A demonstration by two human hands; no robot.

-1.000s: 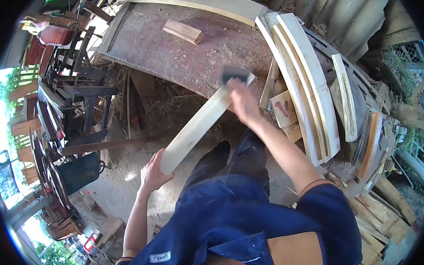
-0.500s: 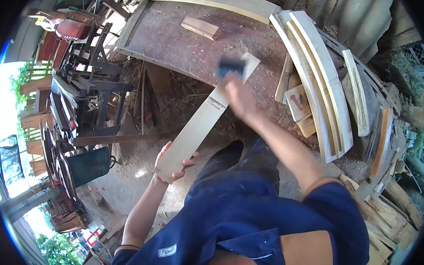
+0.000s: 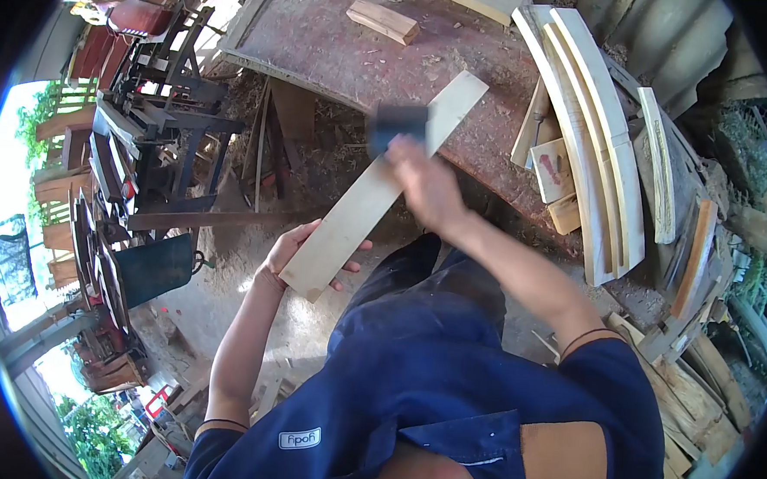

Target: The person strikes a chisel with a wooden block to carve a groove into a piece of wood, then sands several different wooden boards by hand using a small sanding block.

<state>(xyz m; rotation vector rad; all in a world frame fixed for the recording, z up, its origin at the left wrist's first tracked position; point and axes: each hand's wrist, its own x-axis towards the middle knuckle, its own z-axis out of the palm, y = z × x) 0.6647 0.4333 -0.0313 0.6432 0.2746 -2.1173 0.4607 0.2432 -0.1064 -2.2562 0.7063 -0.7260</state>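
1 L hand under plank

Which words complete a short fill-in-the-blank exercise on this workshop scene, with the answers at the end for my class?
The left hand holds the end of the pale board that is ____ to the person's body, not farther from it.
The dark, blurred tool is in the other hand, the ____ one.
The short block on the table is made of ____.
The person's shirt is dark ____.

Missing words: nearer; right; wood; blue.
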